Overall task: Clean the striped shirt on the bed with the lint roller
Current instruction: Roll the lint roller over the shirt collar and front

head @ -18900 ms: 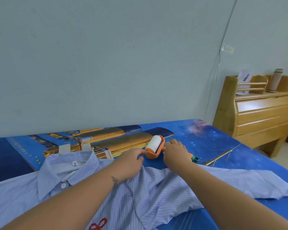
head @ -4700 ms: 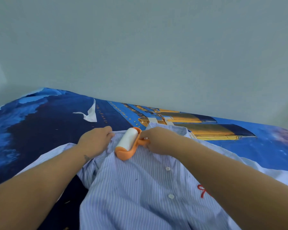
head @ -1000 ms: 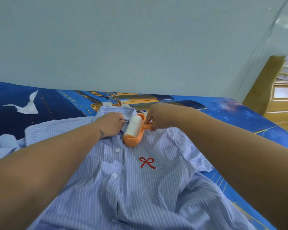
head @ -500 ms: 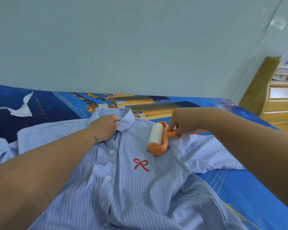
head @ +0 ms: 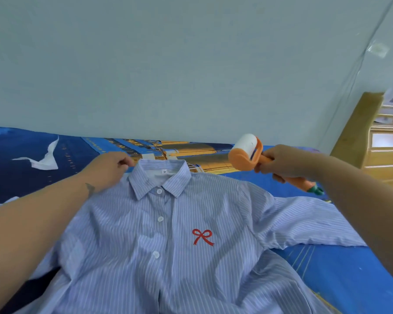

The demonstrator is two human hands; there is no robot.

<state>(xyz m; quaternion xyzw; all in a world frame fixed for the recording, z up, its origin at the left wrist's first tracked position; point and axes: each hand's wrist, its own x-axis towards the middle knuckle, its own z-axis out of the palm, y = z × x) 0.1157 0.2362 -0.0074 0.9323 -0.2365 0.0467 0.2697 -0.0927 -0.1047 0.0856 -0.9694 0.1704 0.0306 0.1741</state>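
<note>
While the striped shirt (head: 168,250) lies front-up & buttoned on the bed (head: 340,275), collar toward the wall, the right hand (head: 281,163) holds the lint roller (head: 247,152) up off the fabric, above the bed just past the shirt's right-of-frame shoulder. Fingers (head: 264,163) of that hand are curled round the orange handle; white roll points up-left, w/ an orange guard cupping its lower side, and a green tip shows at the handle's far end below the wrist.

Left hand (head: 107,168) sits at the shirt's shoulder just beside the collar (head: 159,177), fingers curled in and thumb tip pinching the fabric edge there. Forearm lies across the shirt's left-of-frame side and hides that sleeve.

A red bow (head: 202,236) is stitched on the chest, right of the button row. The other sleeve spreads out flat to the right over the blue sheet. A crumpled white sheet of paper (head: 43,159) lies on the dark part of the bedcover, well apart from the shirt, far left. Wooden headboard (head: 372,141) stands at the right edge.
</note>
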